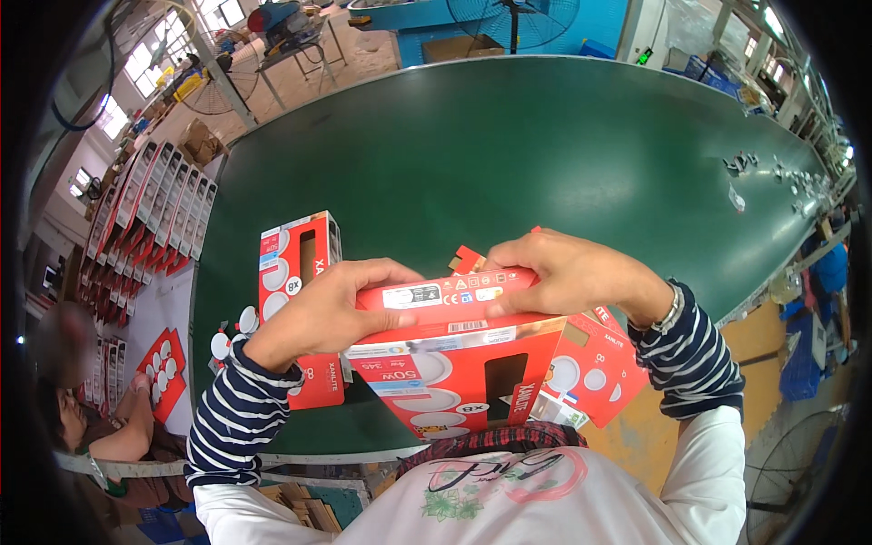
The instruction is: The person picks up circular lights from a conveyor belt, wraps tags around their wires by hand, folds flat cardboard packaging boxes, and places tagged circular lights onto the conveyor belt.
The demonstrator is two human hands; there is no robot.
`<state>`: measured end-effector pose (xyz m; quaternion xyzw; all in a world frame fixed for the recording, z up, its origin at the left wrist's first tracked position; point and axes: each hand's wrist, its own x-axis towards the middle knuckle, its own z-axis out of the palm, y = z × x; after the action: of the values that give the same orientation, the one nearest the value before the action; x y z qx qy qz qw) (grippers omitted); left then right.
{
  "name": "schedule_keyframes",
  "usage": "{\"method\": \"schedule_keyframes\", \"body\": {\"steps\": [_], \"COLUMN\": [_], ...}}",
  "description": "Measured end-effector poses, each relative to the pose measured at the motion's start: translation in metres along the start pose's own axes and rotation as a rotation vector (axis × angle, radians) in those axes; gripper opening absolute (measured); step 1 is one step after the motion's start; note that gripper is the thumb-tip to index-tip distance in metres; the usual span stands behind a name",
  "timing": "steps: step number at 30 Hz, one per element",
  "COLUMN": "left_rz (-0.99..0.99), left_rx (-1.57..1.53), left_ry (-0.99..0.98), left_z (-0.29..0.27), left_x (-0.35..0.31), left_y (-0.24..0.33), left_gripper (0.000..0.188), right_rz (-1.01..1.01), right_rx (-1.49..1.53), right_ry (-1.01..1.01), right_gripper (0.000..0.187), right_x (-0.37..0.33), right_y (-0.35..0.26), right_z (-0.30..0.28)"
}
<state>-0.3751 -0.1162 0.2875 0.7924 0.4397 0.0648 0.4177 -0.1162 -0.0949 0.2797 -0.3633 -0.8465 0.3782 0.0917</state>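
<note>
Currently, left hand (338, 307) and right hand (577, 272) grip the red-and-white rectangular cardboard box (436, 372) at opposite ends, its narrow upper panel (450, 300) running crosswise between them.

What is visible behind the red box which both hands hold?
Just beyond the red box, part of a red cardboard piece peeks out, with green tabletop farther back. The box and right hand hide what lies directly behind.

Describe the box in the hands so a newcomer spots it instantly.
Start at the big green table and come to its near edge. There the left hand and right hand grip a red box by its upper end. A similar box stands on the table to its left, but only this one is held.
</note>
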Motion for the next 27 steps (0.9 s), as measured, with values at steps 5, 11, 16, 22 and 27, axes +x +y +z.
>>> {"method": "schedule_keyframes", "body": {"steps": [5, 11, 16, 22, 27], "left_rz": [0.255, 0.116, 0.044, -0.031, -0.421], "left_rx": [-1.008, -0.559, -0.779, -0.883, -0.473], "left_ry": [0.548, 0.860, 1.149, 1.087, 0.978], "left_z": [0.079, 0.195, 0.078, -0.045, -0.027], "left_x": [-0.006, -0.008, -0.029, -0.092, -0.110], "left_y": [-0.042, -0.094, -0.081, -0.152, -0.300], "left_gripper": [0.053, 0.083, 0.062, 0.041, 0.041], "right_rz": [0.111, 0.072, 0.281, 0.610, 0.679], "right_rx": [0.471, 0.851, 0.284, -0.498, -0.456], "right_ry": [0.220, 0.569, 0.658, 0.608, 0.521], "right_gripper": [0.038, 0.041, 0.041, 0.064, 0.065], "right_x": [-0.013, -0.018, -0.034, -0.081, -0.090], "right_y": [0.023, 0.052, 0.160, 0.253, 0.252], "right_z": [0.019, 0.027, 0.067, 0.136, 0.154]}}
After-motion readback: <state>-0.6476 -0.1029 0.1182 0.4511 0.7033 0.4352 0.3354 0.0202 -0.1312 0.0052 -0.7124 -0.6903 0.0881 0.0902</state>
